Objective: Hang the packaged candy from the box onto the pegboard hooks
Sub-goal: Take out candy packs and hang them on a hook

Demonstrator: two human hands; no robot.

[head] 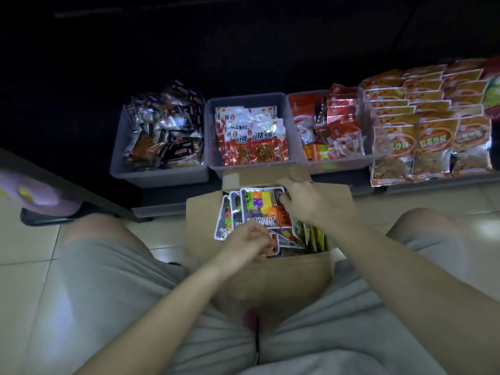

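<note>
Top candy packet lies flat on the stack in the cardboard box, long axis running near-far, directly between both hands. Right hand fingers curl onto its far right corner; left hand fingers curl over its near edge. Both touch it, so lifting looks next; no pegboard hooks in view.
</note>
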